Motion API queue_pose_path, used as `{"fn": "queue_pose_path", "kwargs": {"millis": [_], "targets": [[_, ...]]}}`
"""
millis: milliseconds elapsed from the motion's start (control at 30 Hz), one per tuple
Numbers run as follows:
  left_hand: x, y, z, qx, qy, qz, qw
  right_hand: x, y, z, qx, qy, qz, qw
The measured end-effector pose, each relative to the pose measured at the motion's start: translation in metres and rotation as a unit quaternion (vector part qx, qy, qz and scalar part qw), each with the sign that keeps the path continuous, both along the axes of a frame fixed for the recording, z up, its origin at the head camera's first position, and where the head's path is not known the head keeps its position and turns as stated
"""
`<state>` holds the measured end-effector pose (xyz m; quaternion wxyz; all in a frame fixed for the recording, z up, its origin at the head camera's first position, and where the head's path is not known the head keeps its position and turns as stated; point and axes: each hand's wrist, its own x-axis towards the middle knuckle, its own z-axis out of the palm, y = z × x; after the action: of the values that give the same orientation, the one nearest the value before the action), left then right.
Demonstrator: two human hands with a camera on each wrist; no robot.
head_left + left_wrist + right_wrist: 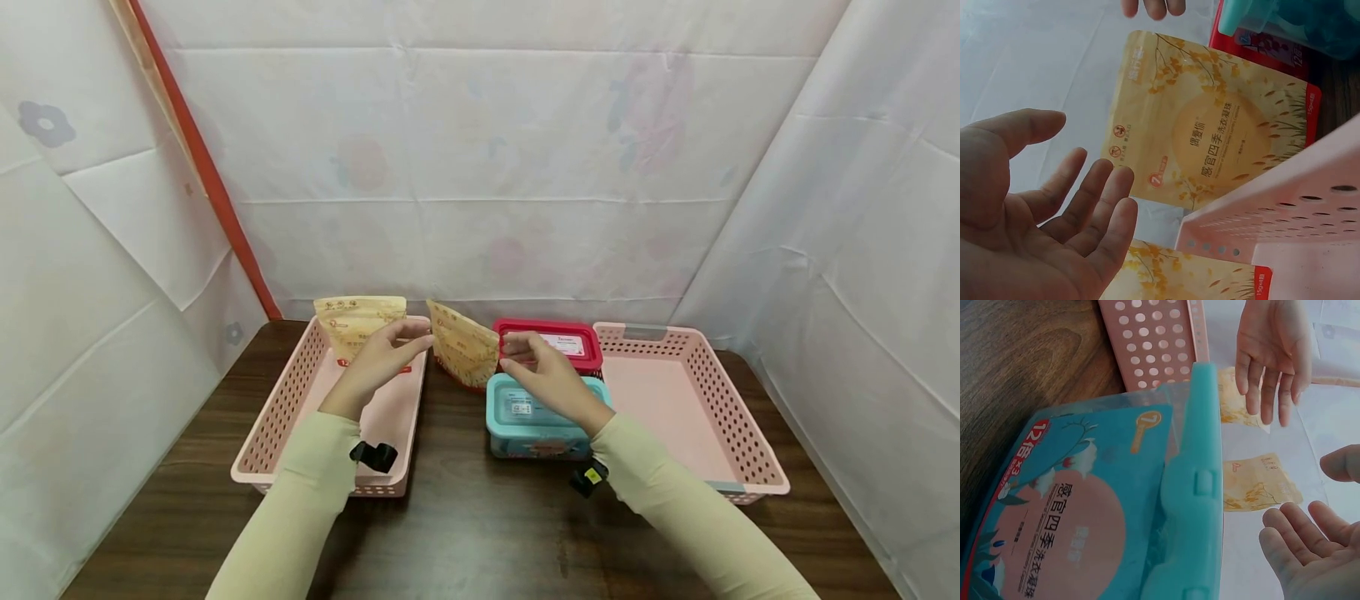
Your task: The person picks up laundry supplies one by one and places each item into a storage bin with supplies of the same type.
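Observation:
A yellow stand-up pouch [463,343] stands on the table between my two hands, just right of the left basket. My left hand [384,358] hovers over that basket, its loosely bent fingers close to the pouch's left edge. In the left wrist view those fingers [1094,206] overlap the pouch's edge; contact cannot be made out. Above the turquoise box [540,433], my right hand [551,379] has its fingers spread near the pouch's right edge and holds nothing. A second yellow pouch [348,329] stands in the left basket, partly behind my left hand.
A pink perforated basket [262,433] is on the left, another pink basket [660,400] on the right. Behind the turquoise box lies a red-lidded box [581,343]. The dark wooden table [465,533] is bounded by white patterned sheets [480,167] at the back and sides.

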<state>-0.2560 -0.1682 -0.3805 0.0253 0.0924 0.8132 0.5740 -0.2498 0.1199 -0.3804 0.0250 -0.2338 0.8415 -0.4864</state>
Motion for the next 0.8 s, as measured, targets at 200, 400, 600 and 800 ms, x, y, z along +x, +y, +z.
{"fn": "queue_pose_path", "kwargs": {"millis": [200, 400, 600, 800], "targets": [[-0.009, 0.0, -0.005, -0.01, -0.011, 0.01, 0.9998, -0.003, 0.001, 0.001, 0.009, 0.004, -0.007, 0.9999], [-0.013, 0.003, -0.008, -0.016, -0.018, 0.022, 0.9995, -0.004, 0.002, 0.001, 0.013, -0.003, -0.011, 0.9999], [-0.017, 0.006, -0.011, -0.027, -0.023, 0.031, 0.9989, -0.007, 0.002, 0.0, 0.023, -0.017, -0.022, 0.9993], [-0.022, 0.01, -0.012, -0.034, -0.014, 0.021, 0.9991, -0.008, 0.001, -0.001, 0.038, -0.028, -0.029, 0.9985]]}}
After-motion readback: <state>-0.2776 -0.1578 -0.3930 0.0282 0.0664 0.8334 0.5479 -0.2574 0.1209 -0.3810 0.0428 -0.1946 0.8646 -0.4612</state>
